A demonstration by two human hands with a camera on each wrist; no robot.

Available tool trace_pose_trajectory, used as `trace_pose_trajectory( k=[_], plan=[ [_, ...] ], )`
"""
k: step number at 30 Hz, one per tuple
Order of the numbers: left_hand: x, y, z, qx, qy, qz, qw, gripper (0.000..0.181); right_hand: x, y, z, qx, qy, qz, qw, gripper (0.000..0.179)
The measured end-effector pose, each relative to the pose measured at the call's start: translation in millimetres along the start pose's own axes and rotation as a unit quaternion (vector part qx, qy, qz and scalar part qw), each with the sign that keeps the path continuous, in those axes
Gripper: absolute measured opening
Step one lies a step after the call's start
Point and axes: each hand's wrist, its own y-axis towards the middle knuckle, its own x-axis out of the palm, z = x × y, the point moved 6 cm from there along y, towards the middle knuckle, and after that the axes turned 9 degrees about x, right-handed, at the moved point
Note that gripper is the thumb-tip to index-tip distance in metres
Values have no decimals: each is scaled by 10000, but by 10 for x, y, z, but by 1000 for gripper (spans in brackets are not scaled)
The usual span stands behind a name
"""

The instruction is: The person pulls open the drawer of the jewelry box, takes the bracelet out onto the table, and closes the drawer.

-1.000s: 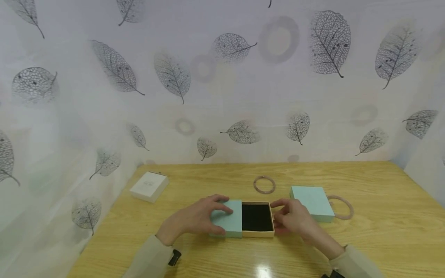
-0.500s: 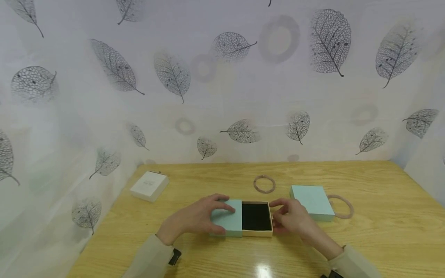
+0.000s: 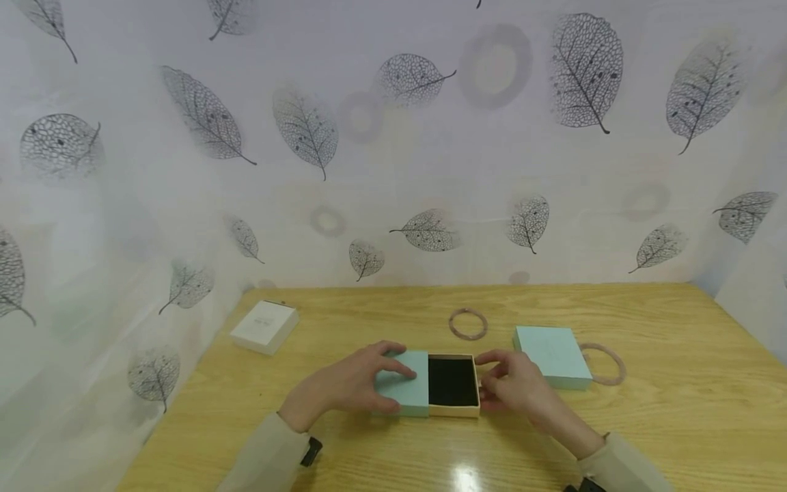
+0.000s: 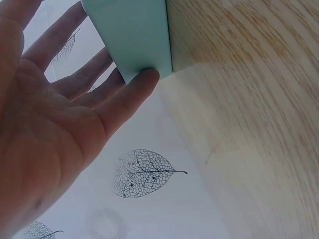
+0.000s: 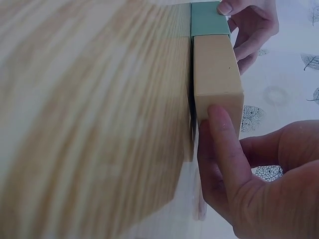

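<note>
In the head view, a mint-green box sleeve lies on the table with its cream drawer partly out to the right. Black padding lines the drawer. My left hand holds the sleeve, thumb along the near side and fingers over the top and far side. The left wrist view has the thumb against the sleeve's side. My right hand touches the drawer's right end. Seen from the right wrist, a digit presses the drawer's end face; other fingers lie beside it.
A second mint-green box, closed, sits right of my right hand, beside a pale pink bracelet. Another bracelet lies behind the open drawer. A white box stands at the table's back left. Leaf-patterned cloth hangs behind.
The drawer has slid slightly left into the sleeve, and my right hand has moved left with it. My left hand and the sleeve have hardly moved.
</note>
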Motion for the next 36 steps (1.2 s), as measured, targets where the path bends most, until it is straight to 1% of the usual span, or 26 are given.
trace_pose_trajectory(
  k=[17,36],
  plan=[
    [-5,0,10,65,-104,58,9999,47,16,13,21,-19,80,-63,9999,33],
    [-25,-4,10,52,-246,82,9997,47,64,34,-12,-5,103,38,9999,32]
  ],
)
